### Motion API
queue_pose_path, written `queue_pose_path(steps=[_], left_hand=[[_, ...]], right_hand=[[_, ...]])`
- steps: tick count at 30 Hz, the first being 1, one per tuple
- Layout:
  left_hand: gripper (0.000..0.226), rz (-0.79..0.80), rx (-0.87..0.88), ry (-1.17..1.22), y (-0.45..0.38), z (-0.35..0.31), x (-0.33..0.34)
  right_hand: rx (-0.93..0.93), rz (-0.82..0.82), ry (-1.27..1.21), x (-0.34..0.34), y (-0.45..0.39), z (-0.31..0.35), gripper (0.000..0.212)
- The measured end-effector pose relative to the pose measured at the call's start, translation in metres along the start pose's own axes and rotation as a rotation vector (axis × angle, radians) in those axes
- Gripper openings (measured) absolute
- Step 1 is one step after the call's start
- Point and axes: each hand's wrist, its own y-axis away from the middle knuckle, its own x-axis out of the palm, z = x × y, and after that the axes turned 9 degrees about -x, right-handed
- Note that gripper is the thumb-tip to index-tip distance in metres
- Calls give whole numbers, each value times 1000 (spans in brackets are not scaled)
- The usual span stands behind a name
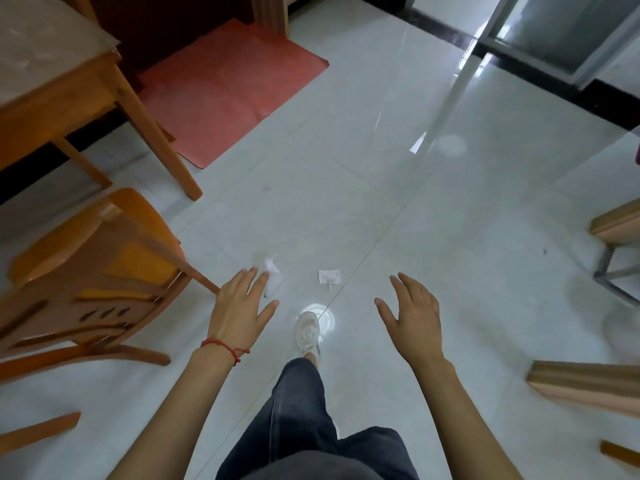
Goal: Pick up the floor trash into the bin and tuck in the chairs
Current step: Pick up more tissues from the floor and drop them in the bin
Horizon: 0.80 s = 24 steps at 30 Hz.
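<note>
Both arms reach forward and down, bare to above the elbows. The left hand [239,311] is held palm down with the fingers straight and spread a little, the thumb pointing to the inner side. It holds nothing. A red string bracelet [225,348] goes around the left wrist. The right hand [412,323] is beside it, well apart, at the same height. Its fingers are relaxed and slightly bent, the thumb spread toward the left hand, and it holds nothing.
</note>
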Motion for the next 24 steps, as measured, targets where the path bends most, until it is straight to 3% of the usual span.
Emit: queue_pose_path(steps=[4, 12, 15, 24], left_hand=[[48, 44, 17, -14, -72, 1, 1], [71, 104, 39, 9, -175, -3, 43], [74, 144, 59, 3, -209, -1, 78], [53, 181, 76, 27, -283, 18, 241]], right_hand=[[-8, 35, -15, 10, -69, -5, 61], [8, 87, -46, 57, -165, -37, 52], [44, 125, -61, 95, -194, -55, 46], [72, 164, -130, 266, -256, -121, 39]])
